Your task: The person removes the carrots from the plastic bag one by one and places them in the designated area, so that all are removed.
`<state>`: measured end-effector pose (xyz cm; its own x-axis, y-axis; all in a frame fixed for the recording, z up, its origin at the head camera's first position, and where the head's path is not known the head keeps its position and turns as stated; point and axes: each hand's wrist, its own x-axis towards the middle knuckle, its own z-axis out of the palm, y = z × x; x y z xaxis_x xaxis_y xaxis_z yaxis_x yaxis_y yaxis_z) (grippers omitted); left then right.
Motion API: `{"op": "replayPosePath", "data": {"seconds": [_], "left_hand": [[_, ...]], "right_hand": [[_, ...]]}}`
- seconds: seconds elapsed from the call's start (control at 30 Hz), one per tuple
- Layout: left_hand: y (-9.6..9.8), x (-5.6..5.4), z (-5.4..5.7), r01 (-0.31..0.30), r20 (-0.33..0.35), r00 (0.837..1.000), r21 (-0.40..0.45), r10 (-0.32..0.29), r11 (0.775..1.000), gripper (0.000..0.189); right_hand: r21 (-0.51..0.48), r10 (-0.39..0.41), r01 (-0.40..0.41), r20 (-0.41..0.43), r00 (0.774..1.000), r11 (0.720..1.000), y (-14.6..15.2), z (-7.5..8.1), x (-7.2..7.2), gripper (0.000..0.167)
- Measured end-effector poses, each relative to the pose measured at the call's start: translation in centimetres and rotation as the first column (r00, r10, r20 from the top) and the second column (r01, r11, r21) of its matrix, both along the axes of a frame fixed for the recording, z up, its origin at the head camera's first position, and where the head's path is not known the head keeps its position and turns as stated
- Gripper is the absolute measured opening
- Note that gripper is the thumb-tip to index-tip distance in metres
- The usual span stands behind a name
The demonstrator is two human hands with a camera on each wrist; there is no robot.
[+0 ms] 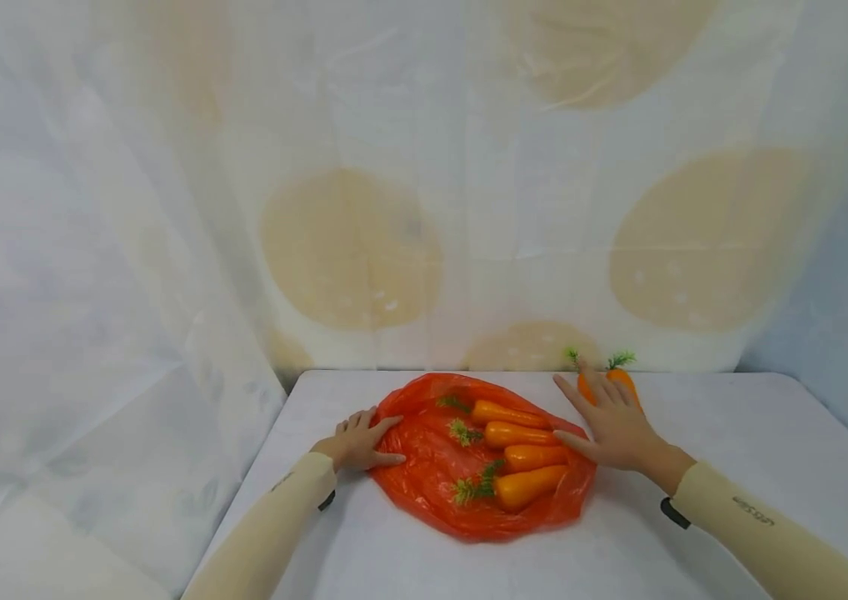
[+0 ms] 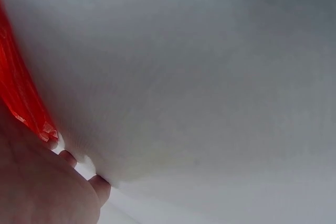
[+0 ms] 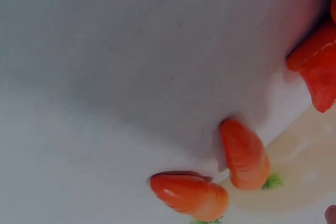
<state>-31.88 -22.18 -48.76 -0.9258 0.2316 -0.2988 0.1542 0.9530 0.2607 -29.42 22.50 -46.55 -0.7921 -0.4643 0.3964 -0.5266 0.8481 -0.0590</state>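
A red plastic bag point(image 1: 424, 492) lies spread on the white table, with several orange carrots point(image 1: 521, 435) with green tops inside it or on it. At the bag's left edge rests my left hand point(image 1: 355, 443), fingers spread and thumb over the plastic. The left wrist view shows the bag's edge point(image 2: 23, 90) beside the fingers. My right hand point(image 1: 622, 432) reaches over the right edge with fingers spread, the thumb by the carrot tips. Beyond its fingers lie two more carrots, partly hidden in the head view; the right wrist view shows one carrot point(image 3: 244, 156) and another carrot point(image 3: 189, 195).
The white table point(image 1: 754, 467) ends at a back edge close behind the two loose carrots. A pale curtain with tan round patches point(image 1: 352, 250) hangs behind it, and white cloth point(image 1: 94, 333) hangs at the left.
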Motion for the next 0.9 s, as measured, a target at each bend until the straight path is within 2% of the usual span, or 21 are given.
{"op": "replayPosePath", "data": {"seconds": [0.13,0.43,0.6,0.9], "left_hand": [[-0.1,-0.1,0.0,-0.001,-0.002,1.000,0.000,0.001,1.000,0.081],[-0.1,-0.1,-0.1,0.009,-0.003,1.000,-0.002,-0.009,1.000,0.083],[0.0,0.0,0.1,0.008,-0.006,1.000,-0.004,-0.008,1.000,0.083],[-0.1,0.1,0.2,-0.003,0.000,1.000,0.001,0.003,1.000,0.084]], "right_hand": [[0.025,0.010,-0.010,-0.002,1.000,1.000,-0.6,0.1,0.2,0.087],[0.061,0.004,-0.010,0.092,0.996,0.998,-1.8,-0.8,0.6,0.088],[0.094,0.021,-0.027,0.068,0.997,0.995,-2.1,-1.1,1.0,0.088],[0.068,0.129,-0.131,0.044,0.991,0.989,-2.9,-1.5,1.8,0.090]]}}
